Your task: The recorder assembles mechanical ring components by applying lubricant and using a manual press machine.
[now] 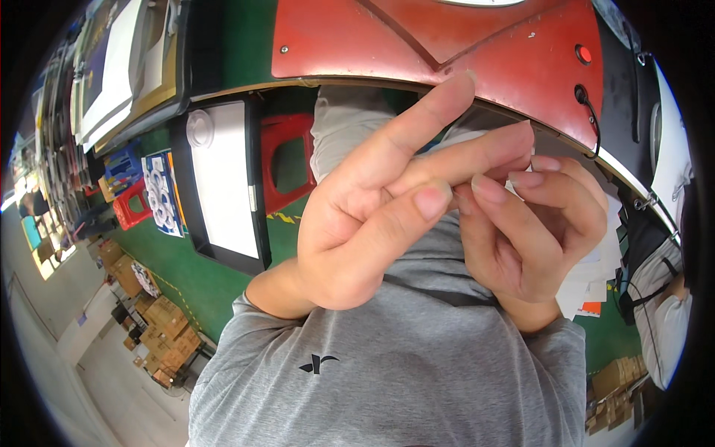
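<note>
Both of my hands are raised in front of my grey shirt, close to the near edge of a red worktop [521, 52]. My left hand [357, 216] is open, its index finger stretched out and its thumb apart. Its middle finger points across to the right hand. My right hand [540, 231] has its fingers curled and its fingertips drawn together beside the left hand's fingers. Whether anything small sits between those fingertips cannot be made out. Some of the left hand's other fingers are hidden.
Left of me stands a black tray [262, 231] with a white sheet and a clear tape roll [199, 129]. Beside it is a red stool [287, 197]. Loose papers [588, 279] lie at my right. Cardboard boxes [165, 324] are stacked farther off. Another person's light clothing [655, 320] shows at the right edge.
</note>
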`<control>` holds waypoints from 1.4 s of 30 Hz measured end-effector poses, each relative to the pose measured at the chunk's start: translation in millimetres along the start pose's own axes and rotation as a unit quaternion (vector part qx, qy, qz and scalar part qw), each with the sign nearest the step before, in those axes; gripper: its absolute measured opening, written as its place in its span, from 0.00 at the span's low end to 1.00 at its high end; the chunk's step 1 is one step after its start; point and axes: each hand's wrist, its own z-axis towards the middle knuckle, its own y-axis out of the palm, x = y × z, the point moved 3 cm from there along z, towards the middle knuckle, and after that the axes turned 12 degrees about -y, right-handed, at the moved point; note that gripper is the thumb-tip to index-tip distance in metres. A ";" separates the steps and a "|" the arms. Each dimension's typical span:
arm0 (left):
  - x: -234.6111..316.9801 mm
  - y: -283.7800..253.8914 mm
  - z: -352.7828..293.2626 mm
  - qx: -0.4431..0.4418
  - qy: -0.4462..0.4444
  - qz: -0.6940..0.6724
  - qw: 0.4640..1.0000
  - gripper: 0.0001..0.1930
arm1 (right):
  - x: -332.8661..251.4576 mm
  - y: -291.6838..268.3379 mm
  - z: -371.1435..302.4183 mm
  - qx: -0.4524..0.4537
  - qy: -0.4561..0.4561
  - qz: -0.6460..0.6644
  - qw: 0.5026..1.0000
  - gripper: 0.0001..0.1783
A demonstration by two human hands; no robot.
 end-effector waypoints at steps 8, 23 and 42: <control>-0.8 -0.2 3.8 -0.011 0.000 0.021 1.000 0.31 | 5.1 -3.2 0.0 -0.028 0.004 0.033 0.999 0.21; 135.5 -47.7 -21.1 0.211 0.243 0.347 0.881 0.10 | -15.8 26.0 -20.9 -0.081 0.083 0.233 0.966 0.12; 327.7 -341.2 -49.2 0.691 0.084 0.669 0.260 0.20 | -17.6 79.7 -33.7 -0.253 0.201 0.344 0.882 0.03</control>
